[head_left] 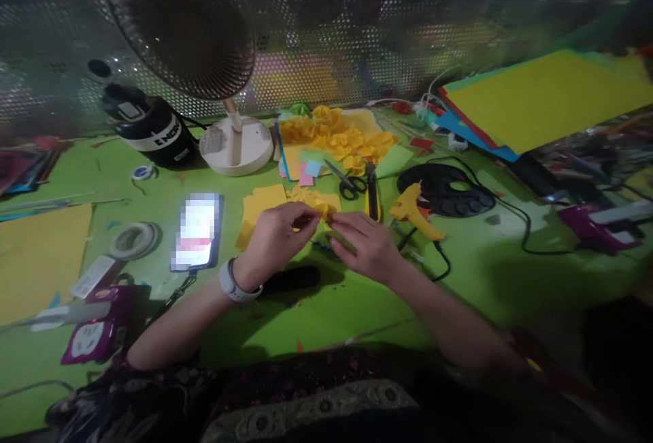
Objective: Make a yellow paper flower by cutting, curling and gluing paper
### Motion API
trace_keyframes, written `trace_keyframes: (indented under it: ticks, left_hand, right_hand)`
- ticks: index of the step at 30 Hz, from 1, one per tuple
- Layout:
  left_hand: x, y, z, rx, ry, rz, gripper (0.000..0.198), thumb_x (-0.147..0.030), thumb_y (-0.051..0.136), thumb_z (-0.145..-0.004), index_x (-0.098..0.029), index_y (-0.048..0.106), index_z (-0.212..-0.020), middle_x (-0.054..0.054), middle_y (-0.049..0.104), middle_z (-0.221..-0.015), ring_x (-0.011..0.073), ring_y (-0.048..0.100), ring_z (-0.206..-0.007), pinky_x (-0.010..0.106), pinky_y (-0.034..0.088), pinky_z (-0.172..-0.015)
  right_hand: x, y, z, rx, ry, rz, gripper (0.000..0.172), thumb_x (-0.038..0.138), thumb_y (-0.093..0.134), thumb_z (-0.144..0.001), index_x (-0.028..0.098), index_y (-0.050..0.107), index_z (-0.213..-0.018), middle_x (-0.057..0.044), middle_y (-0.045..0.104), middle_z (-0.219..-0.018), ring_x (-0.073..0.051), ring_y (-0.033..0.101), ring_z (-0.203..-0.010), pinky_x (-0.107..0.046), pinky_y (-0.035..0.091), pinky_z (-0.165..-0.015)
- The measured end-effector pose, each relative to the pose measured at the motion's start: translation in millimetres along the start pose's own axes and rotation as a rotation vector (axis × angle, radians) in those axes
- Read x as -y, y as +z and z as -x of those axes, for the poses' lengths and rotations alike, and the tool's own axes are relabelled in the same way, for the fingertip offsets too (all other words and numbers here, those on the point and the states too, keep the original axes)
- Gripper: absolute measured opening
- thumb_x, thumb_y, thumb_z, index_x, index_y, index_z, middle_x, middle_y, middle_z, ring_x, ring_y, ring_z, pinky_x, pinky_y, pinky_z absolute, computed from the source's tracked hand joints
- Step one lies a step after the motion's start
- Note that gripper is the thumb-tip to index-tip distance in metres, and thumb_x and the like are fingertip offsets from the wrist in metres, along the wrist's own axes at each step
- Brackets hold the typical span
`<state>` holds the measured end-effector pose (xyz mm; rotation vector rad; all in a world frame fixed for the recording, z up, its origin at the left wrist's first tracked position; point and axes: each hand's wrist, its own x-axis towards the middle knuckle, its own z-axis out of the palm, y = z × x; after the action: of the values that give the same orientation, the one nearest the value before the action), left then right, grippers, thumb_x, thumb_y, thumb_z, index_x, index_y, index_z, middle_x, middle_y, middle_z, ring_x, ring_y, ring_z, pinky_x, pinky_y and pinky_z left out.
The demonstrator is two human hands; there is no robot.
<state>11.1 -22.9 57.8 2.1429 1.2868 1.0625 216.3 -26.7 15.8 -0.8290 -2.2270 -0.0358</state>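
A small yellow paper piece (325, 211) is pinched between both hands at the middle of the green table. My left hand (278, 239), with a pale watch on its wrist, holds it from the left by the fingertips. From the right, the fingertips of my right hand (370, 245) close on its other side. Yellow paper sheets (255, 211) lie just behind and left of my left hand. Black scissors (349, 181) and a black-and-yellow cutter (374, 198) rest beyond my right hand. A yellow glue gun (415, 214) lies to its right.
Orange paper flowers (337, 133) are heaped at the back. A fan (237, 147) and black bottle (150, 126) stand back left, near a lit phone (196, 232) and tape roll (133, 241). On the right are a black palette (443, 191), cables and coloured sheets (551, 103).
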Motion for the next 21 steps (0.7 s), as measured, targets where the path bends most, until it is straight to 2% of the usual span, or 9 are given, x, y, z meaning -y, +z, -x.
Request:
trace_keyframes:
  ticks: [12, 21]
  left_hand:
    - [4.1, 3.5, 0.5, 0.006, -0.011, 0.039, 0.006, -0.019, 0.064, -0.085, -0.017, 0.069, -0.082, 0.002, 0.073, -0.073, 0.0126, 0.066, -0.063, 0.023, 0.051, -0.059]
    - [4.0, 1.3, -0.1, 0.030, -0.045, -0.006, 0.010, -0.019, 0.065, -0.084, -0.016, 0.068, -0.076, 0.001, 0.071, -0.069, 0.0111, 0.061, -0.058, 0.022, 0.047, -0.056]
  right_hand:
    - [6.6, -0.2, -3.0, -0.028, -0.096, 0.129, 0.021, 0.014, 0.060, -0.088, 0.010, 0.071, -0.105, -0.016, 0.073, -0.101, -0.025, 0.068, -0.090, -0.039, 0.061, -0.078]
    - [10.8, -1.5, -3.7, 0.012, -0.131, 0.254, 0.019, 0.015, 0.057, -0.090, 0.013, 0.071, -0.102, -0.013, 0.073, -0.102, -0.023, 0.068, -0.091, -0.037, 0.058, -0.077]
